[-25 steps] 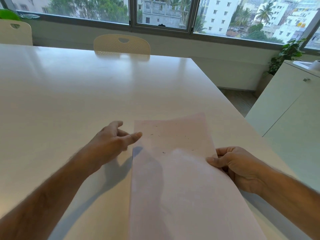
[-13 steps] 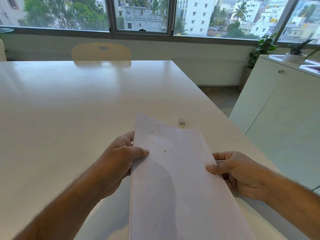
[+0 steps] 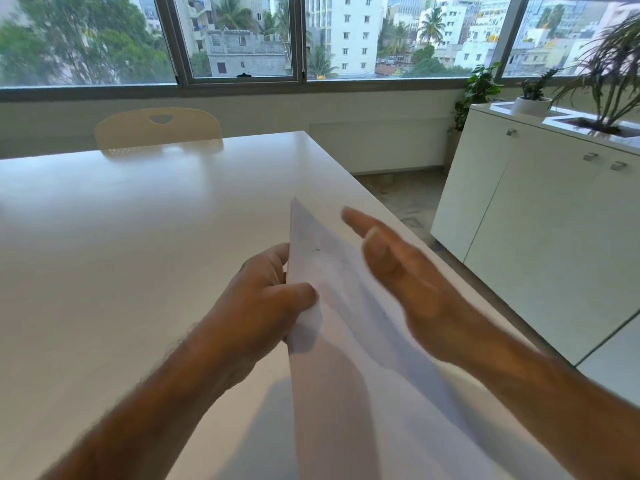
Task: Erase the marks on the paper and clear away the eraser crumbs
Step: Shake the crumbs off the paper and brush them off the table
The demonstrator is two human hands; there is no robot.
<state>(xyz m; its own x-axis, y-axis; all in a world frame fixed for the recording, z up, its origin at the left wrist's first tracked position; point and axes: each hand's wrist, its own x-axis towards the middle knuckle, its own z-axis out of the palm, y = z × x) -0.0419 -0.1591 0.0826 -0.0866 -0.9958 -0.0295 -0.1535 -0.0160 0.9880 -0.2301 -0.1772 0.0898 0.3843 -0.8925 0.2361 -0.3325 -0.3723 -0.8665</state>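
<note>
A pale pink sheet of paper is lifted off the white table and tilted, its left edge raised. My left hand pinches that left edge, thumb on top and fingers behind. A few dark eraser crumbs lie on the upper part of the sheet. My right hand is over the paper's right side with fingers straight, blurred by motion, and grips nothing. The eraser is not visible.
The table's right edge runs close beside the paper, with floor beyond it. A white cabinet with potted plants stands at the right. A cream chair sits at the table's far side under the windows.
My left hand took hold of the paper's left edge and lifted and tilted it. My right hand let go of the right edge and now is stretched out over the sheet.
</note>
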